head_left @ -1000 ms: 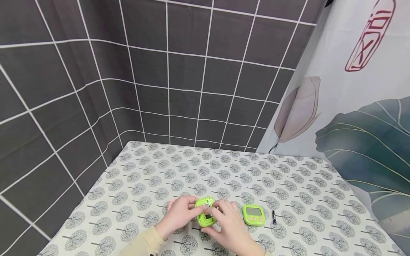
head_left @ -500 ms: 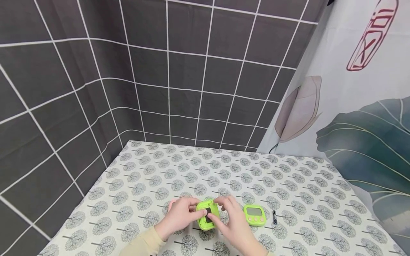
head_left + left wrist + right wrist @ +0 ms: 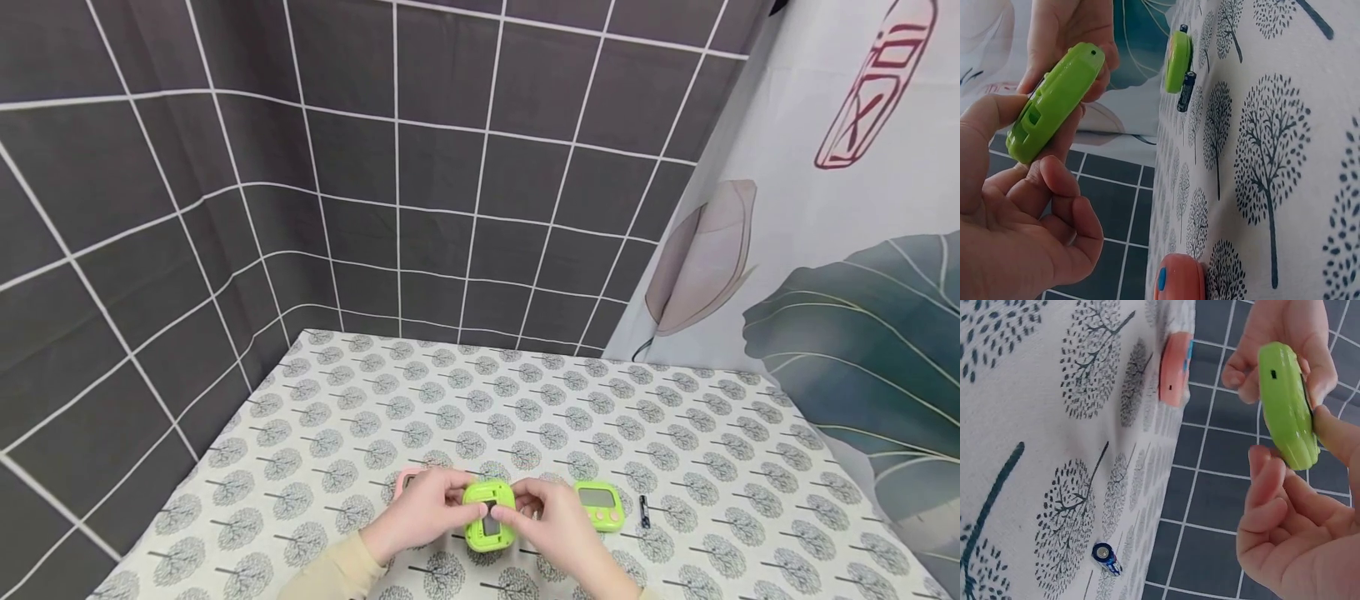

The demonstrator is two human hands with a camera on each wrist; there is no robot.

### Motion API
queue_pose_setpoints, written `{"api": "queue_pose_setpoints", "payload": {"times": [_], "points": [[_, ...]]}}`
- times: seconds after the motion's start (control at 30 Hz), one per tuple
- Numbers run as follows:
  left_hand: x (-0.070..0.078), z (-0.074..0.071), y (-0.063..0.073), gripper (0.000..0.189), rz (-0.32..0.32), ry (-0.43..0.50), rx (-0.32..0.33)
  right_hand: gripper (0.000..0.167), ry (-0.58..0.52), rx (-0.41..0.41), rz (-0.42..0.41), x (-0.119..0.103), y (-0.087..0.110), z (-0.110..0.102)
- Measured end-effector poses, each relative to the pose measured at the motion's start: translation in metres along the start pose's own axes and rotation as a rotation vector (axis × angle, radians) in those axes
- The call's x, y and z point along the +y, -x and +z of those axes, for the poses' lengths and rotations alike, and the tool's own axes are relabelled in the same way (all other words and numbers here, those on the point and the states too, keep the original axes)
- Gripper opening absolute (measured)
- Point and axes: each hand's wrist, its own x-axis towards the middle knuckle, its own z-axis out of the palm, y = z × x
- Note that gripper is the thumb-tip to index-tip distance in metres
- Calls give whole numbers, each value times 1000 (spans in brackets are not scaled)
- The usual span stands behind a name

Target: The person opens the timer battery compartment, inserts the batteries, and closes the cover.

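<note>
Both hands hold a lime-green digital timer [image 3: 487,542] above the table, its back turned up. My left hand [image 3: 426,510] grips the left side, and my right hand [image 3: 553,525] grips the right side. Both thumbs press on the dark rectangular patch [image 3: 491,524] in the middle of the back, while the other fingers support it from beneath. Seen edge-on in the left wrist view, the timer [image 3: 1054,103] shows a small slot in its side. In the right wrist view its green edge [image 3: 1286,406] has a small dark hole.
A second green timer [image 3: 600,505] lies screen-up to the right, with a dark battery [image 3: 644,512] beside it. A pink timer [image 3: 407,478] lies partly hidden behind my left hand. A blue battery [image 3: 1105,557] lies on the tree-print tablecloth [image 3: 360,392].
My right hand's fingers have moved from over the timer's back and top edge to its right side, thumb on the patch. The held timer has shifted slightly towards me and to the right.
</note>
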Motion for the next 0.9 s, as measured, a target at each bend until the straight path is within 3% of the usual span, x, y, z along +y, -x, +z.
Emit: {"api": "queue_pose_setpoints", "payload": {"times": [0.4,0.9], "points": [[1,-1,2,10,17,-46,-24,29,-104,-124,42,-1,0,-6],[-1,-1,1,8,11,-51,-28,25,-160,-176,98,-2,-1,-10]]}}
